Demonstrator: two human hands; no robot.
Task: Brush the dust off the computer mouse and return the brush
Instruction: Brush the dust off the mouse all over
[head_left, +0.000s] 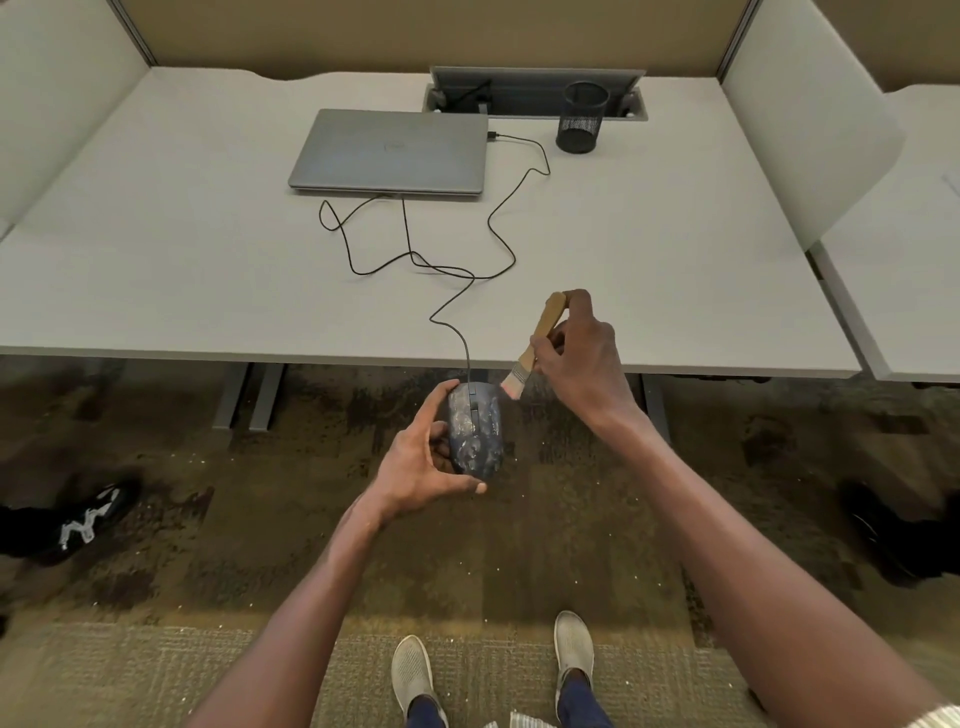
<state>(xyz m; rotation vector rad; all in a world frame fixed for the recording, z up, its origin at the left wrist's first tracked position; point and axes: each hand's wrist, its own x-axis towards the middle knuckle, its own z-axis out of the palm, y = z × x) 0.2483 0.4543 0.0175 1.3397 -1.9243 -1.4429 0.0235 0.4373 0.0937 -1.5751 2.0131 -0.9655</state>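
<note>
Pale shoes (573, 649) stand on carpet below the left hand (422, 462) gripping a dusty mouse (475, 428), while the right hand (582, 348) pinches a brush (535, 345) beside it.

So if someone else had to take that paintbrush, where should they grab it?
Probably the wooden handle of the brush, near its upper end, coming from above. The handle tilts up and away from the mouse, and the right hand already grips its middle; the bristles point down at the mouse, so that end should stay free.
</note>
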